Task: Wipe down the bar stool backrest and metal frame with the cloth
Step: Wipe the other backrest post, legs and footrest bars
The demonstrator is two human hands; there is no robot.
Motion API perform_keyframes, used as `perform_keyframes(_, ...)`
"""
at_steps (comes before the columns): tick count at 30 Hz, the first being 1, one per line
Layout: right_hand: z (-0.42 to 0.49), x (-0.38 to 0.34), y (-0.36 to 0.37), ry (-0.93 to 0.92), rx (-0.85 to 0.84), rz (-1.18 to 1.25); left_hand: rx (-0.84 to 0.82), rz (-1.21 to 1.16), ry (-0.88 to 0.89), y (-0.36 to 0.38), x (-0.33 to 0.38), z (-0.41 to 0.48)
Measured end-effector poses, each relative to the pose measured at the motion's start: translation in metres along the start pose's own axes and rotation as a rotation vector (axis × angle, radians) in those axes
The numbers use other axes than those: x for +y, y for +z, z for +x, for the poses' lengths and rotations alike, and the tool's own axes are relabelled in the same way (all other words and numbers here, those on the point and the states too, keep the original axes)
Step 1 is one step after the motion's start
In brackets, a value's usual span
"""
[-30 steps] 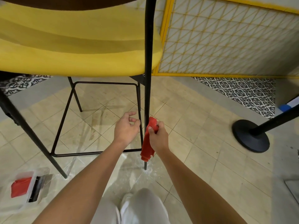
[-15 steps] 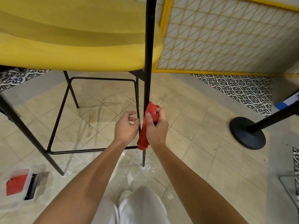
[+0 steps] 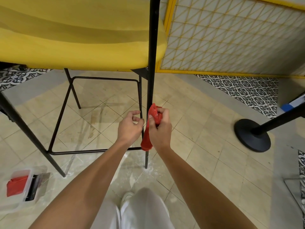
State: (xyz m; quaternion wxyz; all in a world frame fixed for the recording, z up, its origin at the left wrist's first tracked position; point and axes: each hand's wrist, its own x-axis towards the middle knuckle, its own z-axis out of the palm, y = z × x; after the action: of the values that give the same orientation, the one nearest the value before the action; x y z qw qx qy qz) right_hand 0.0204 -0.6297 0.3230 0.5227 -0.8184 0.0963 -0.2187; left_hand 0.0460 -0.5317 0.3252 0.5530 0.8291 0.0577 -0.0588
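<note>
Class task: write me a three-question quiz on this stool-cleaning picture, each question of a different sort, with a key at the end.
1. True or false: the red cloth lies folded on a table.
2. What is the cloth pressed against? A a window pane; B the black stool leg; C a door handle.
3. Fill in: the grip on the cloth is made by the person's ___ hand.

Key: 1 false; 2 B; 3 right, since the right hand has its fingers curled round the cloth at the leg.
</note>
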Motion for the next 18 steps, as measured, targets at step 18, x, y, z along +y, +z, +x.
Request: perform_keyframes(18, -0.026, 0.021, -0.035, 0.377, -0.5, 0.154, -0.182, -0.258, -0.145, 0.024, -0.021, -0.047)
